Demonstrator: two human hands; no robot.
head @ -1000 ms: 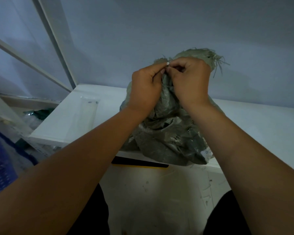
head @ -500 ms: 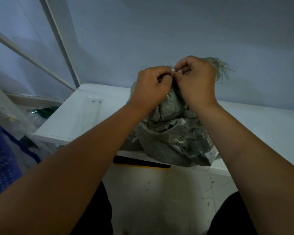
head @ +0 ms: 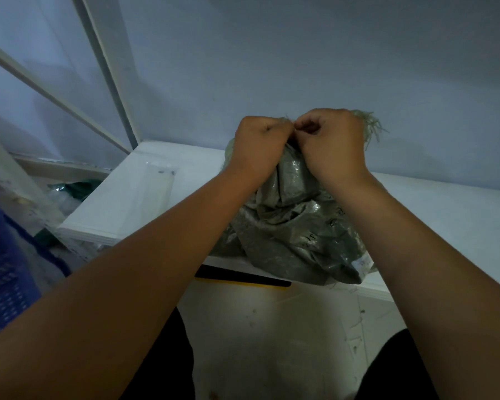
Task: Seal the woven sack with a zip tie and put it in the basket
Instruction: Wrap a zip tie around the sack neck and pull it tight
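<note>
A: Layout, quick?

B: White table (head: 156,203). Woven sack (head: 295,226) slumped at its front edge, one bottom corner hanging over. Blue basket (head: 3,284) low on the left, well apart from it.

A: Hands?

B: Both up at the sack's gathered neck. Left hand (head: 260,140) curled tight on the bunched cloth, right hand (head: 332,140) same. Their fingertips meet in a pinch at the top. Frayed threads (head: 370,125) stick out behind the right one.

A: Zip tie on?

B: Can't tell. Too small, and hidden betw. the fingers if it's there at all.

A: How'll the sack handle?

B: Prob. soft & floppy. Crinkly weave w/ a slick sheen, so it could slide in a loose hold. Looks part-full, not v. heavy imo. Best hold = the neck just below the bunch, w/ the 2nd hand under the belly for the carry to the basket.
</note>
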